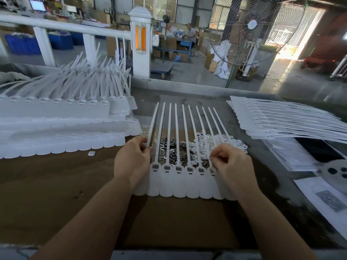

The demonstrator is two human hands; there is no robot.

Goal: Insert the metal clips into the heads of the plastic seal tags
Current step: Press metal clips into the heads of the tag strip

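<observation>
A joined strip of white plastic seal tags (185,186) lies flat before me, tails fanning away across the table. Several heads (178,168) toward the left show dark metal in their slots. Behind the heads lies a pile of dark metal clips (173,152), and beside it a pile of small white plastic caps (203,147). My left hand (132,160) pinches the leftmost tail near its head. My right hand (228,164) has curled fingers pinching something small over a head near the strip's right end; the item itself is too small to make out.
Stacks of tag strips (62,126) fill the left of the table; another stack (285,121) fans out at the right. A loose white cap (91,153) lies on the brown cardboard (56,175). Printed papers (326,199) lie at right. A floor fan (251,32) stands beyond the table.
</observation>
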